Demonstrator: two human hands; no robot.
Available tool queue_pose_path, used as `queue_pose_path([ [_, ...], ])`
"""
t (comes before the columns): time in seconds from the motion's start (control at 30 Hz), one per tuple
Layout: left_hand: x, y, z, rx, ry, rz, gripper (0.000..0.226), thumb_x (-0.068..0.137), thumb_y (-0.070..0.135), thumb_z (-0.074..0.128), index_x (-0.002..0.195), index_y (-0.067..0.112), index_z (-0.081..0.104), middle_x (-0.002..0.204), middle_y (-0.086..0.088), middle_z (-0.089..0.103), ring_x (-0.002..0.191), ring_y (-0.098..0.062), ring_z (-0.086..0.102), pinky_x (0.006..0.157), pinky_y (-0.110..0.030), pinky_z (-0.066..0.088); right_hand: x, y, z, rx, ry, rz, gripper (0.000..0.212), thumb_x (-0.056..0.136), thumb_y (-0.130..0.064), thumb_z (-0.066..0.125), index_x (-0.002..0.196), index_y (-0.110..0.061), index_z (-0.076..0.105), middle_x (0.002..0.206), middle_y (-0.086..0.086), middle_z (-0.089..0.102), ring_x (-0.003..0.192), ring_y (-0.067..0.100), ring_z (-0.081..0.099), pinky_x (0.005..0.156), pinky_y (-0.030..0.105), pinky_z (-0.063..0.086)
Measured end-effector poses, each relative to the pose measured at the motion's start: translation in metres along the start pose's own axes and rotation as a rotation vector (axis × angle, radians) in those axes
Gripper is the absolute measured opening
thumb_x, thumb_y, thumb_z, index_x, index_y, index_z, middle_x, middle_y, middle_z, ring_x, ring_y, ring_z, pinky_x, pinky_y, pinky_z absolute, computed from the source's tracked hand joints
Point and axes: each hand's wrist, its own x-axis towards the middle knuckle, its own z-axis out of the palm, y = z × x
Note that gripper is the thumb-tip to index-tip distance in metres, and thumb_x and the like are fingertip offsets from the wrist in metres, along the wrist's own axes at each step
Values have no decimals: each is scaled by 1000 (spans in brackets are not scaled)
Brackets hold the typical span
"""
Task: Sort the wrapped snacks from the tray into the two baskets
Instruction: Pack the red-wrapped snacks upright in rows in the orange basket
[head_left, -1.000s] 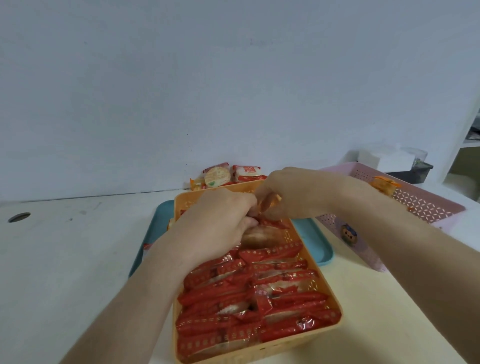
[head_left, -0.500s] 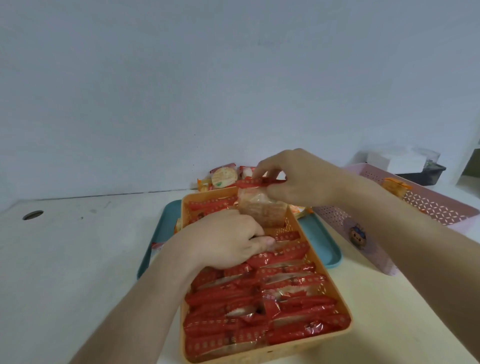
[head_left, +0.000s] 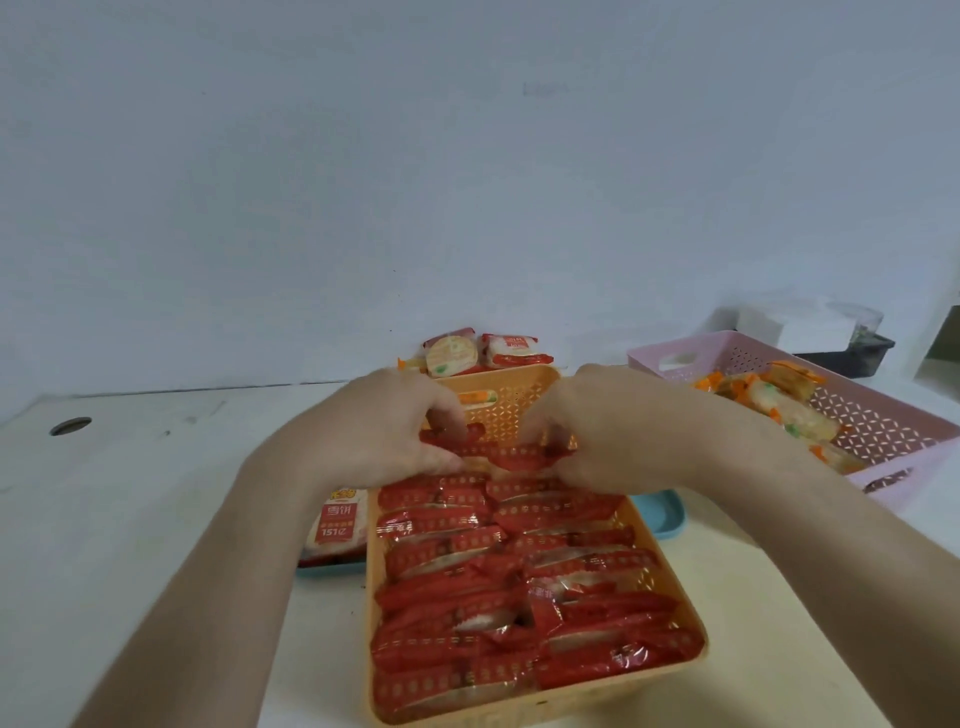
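Head view shows both hands at the far end of the orange basket (head_left: 675, 597), which sits on the blue tray (head_left: 662, 512). The left hand (head_left: 384, 431) and the right hand (head_left: 618, 431) are curled, with their fingers pinching a red snack (head_left: 511, 457) between them, and they press it down against the rows of red packets (head_left: 519, 597) that already fill the basket.

I think the main risk is the crowding. The basket is packed tight, so a push at the far end could make a neighbour packet stand up or slide over the rim. The wrappers look glossy and slippery, so the pinched packet may also turn sideways and not sit in its row. Because the basket stands on the tray, a strong push could shift it or tip it a little.

Some snacks are not yet sorted: one packet (head_left: 337, 522) lies on the tray beside the left forearm, and a few more (head_left: 483, 353) lie behind the basket near the wall. The pink basket (head_left: 883, 415) on the right holds packets with orange and green print.

The fingertips are hidden by the backs of the hands, so how firm the grip is I cannot tell. Most of the tray is covered. The hands are blurred, and the pink basket is partly hidden by the right forearm.
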Motion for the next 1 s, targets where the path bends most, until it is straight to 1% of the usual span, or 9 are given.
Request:
queue_pose_path([
  [0.13, 5, -4, 4, 31, 77, -14, 15, 77, 45, 74, 80, 32, 68, 76, 17, 64, 73, -2, 59, 62, -23, 43, 5, 1, 10, 2, -53, 21, 42, 89, -20, 55, 127, -38, 59, 121, -9, 65, 112, 15, 58, 94, 40, 50],
  [0.23, 6, -9, 7, -19, 54, -22, 20, 80, 41, 73, 94, 37, 59, 80, 13, 65, 74, -6, 61, 68, -29, 48, 6, 2, 9, 10, -106, 22, 36, 92, -27, 53, 126, -37, 58, 120, -11, 65, 112, 15, 58, 96, 41, 48],
  [0.37, 9, -14, 7, 20, 19, -16, 38, 85, 30, 69, 118, 43, 57, 90, 13, 55, 78, -3, 52, 66, -25, 41, 1, 0, 0, 232, 47, 20, 30, 91, -47, 54, 121, -39, 59, 115, -18, 62, 107, 6, 54, 95, 33, 43],
  [0.53, 7, -17, 6, -39, -40, -6, 39, 84, 23, 71, 114, 45, 58, 96, 16, 51, 75, -1, 49, 63, -20, 38, 3, -5, 14, 157, -25, 1, 34, 87, -50, 59, 120, -42, 57, 113, -15, 62, 109, 9, 53, 100, 39, 39],
  [0.7, -7, -42, -20, -193, 273, -48, 13, 81, 20, 71, 84, 33, 69, 79, 11, 65, 71, -3, 58, 65, -21, 41, 2, 12, 17, 594, 273, 68, 27, 87, -41, 64, 112, -32, 66, 107, -19, 64, 99, -8, 57, 82, 8, 44],
  [0.77, -9, -65, -20, -38, 103, -186, 13, 79, 25, 73, 90, 30, 68, 85, 10, 66, 77, -5, 60, 70, -24, 46, 8, 19, 19, 669, 414, 96, 23, 89, -36, 62, 111, -30, 66, 106, -17, 66, 102, -5, 57, 85, 14, 45],
  [0.87, 3, -91, 6, 139, -354, -349, 49, 75, 32, 77, 120, 26, 59, 116, 9, 63, 103, -12, 58, 95, -34, 47, 22, 32, 24, 844, 539, 215, 23, 94, -24, 58, 116, -23, 64, 105, -8, 66, 96, -3, 59, 87, 13, 45],
  [0.93, 10, -103, 25, 121, -454, -386, 64, 71, 26, 79, 130, 26, 53, 124, 5, 60, 109, -16, 56, 98, -38, 46, 36, 49, 37, 858, 527, 336, 27, 95, -19, 56, 121, -20, 62, 114, 1, 65, 104, 9, 59, 97, 30, 46],
  [1.0, 18, -111, 38, 97, -450, -395, 67, 69, 22, 79, 129, 28, 51, 123, 2, 60, 109, -19, 57, 96, -38, 48, 47, 66, 53, 737, 398, 439, 36, 93, -18, 58, 128, -23, 56, 129, 8, 60, 117, 20, 55, 98, 33, 43],
])
